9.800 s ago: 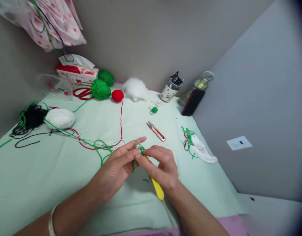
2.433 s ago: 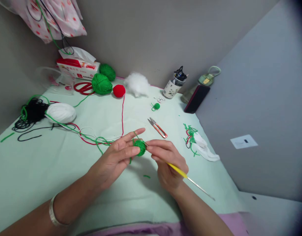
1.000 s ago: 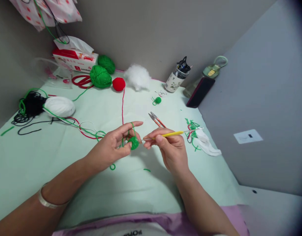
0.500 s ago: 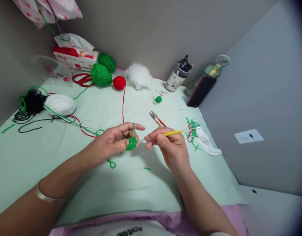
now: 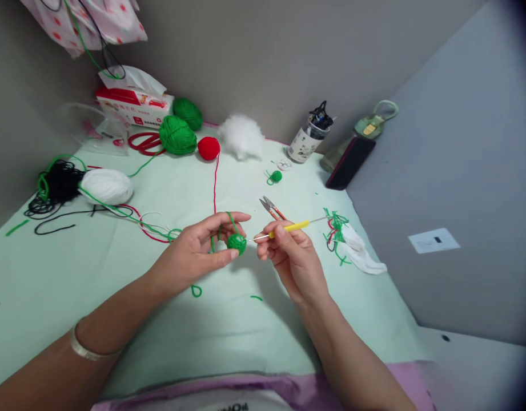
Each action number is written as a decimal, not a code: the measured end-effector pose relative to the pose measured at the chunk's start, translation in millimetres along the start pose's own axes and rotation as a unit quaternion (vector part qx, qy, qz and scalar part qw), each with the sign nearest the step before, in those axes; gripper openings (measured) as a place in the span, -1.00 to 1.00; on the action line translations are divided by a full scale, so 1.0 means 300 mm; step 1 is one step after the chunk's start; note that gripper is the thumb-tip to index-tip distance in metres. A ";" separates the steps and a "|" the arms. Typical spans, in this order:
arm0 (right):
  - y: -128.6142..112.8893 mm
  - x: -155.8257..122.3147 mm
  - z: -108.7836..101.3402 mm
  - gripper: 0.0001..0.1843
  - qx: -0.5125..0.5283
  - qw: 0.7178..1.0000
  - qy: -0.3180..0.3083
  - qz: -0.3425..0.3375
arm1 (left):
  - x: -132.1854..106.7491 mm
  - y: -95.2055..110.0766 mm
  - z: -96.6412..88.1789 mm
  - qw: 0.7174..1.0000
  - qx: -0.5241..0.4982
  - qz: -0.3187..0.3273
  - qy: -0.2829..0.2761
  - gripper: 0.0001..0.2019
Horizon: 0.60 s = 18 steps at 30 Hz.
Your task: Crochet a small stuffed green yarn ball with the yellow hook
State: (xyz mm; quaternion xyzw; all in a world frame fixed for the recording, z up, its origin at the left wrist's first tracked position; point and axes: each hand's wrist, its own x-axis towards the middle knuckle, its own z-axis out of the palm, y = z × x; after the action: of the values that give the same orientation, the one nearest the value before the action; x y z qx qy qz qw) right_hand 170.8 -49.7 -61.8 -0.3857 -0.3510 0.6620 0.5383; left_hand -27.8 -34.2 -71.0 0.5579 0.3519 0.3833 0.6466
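Pinched between the thumb and fingers of my left hand [image 5: 198, 245] is a small round green crochet piece [image 5: 236, 244]. A strand of green yarn [image 5: 231, 219] runs up from it over my left index finger. My right hand [image 5: 293, 254] grips a crochet hook [image 5: 293, 227] by its yellow handle, pen-fashion. The hook's thin metal tip points left and meets the right side of the green piece; whether it sits inside a stitch I cannot tell. Orange-handled thread snips [image 5: 272, 208] lie just beyond my right hand.
Green yarn balls [image 5: 177, 135], a red yarn ball [image 5: 208, 148] and white stuffing [image 5: 241, 137] line the back. White yarn [image 5: 107, 186] and black yarn [image 5: 63, 181] lie left. At right are green scraps [image 5: 337, 220], a pen jar [image 5: 308, 141], a phone [image 5: 350, 162] and a bottle [image 5: 368, 127].
The green piece has turned and shifted slightly right, showing more of its surface. My left thumb now rests along its lower edge. The hook has moved a little left with my right hand.
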 end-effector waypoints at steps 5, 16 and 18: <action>0.003 0.007 -0.006 -0.75 0.013 0.999 0.011 0.027 | -0.002 0.002 0.005 0.999 0.037 -0.013 0.014 -0.51; -0.015 -0.007 -0.017 -0.85 -0.072 0.994 -0.043 -0.070 | 0.000 -0.021 -0.015 0.991 -0.106 -0.056 -0.067 -0.56; -0.018 -0.011 -0.016 -0.85 -0.085 0.991 -0.054 -0.084 | 0.000 -0.019 -0.014 0.982 -0.153 -0.068 -0.086 -0.57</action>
State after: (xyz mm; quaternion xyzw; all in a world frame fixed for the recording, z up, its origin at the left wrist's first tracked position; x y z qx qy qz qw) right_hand 177.9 -51.7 -58.8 -0.3632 -0.4657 0.6022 0.5372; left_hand -31.0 -32.7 -77.3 0.4576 0.2691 0.3381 0.7771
